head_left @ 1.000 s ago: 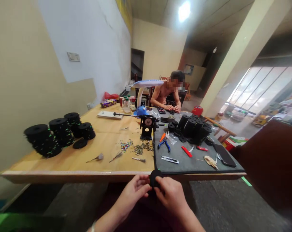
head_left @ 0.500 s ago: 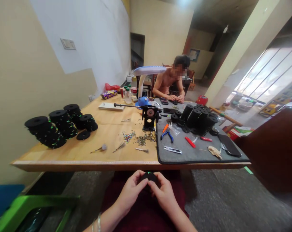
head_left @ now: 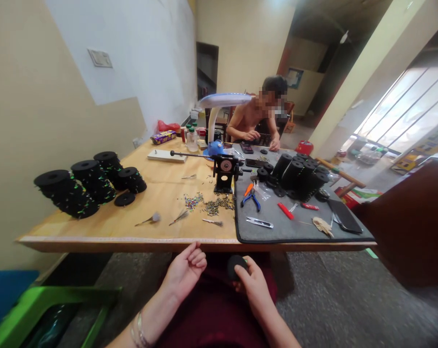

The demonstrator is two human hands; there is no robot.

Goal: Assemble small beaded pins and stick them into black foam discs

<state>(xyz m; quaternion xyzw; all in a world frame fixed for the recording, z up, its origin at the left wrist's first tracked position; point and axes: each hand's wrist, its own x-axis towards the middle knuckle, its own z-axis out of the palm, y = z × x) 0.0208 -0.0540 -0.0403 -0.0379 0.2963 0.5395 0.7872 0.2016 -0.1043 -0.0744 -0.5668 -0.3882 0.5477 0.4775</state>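
A small round black spool (head_left: 236,267) sits in my right hand (head_left: 253,285), held low over my lap, just below the table edge. My left hand (head_left: 184,273) is apart from it, palm up with the fingers loosely curled, and holds nothing. Both hands are nearer my lap than the wooden table (head_left: 132,240), and neither touches it. Part of the spool is hidden by my fingers.
Stacks of black spools (head_left: 84,186) with green flecks stand at the table's left. A hand-cranked winder (head_left: 225,169) stands at the edge of a grey mat (head_left: 277,232) holding pliers (head_left: 251,199), thread snips (head_left: 258,222) and more spools. A seated person (head_left: 253,121) works across the table.
My left hand has let go of the spool and moved left, opening. The spool now rests in my right hand alone, lower than before. The view has tilted slightly.
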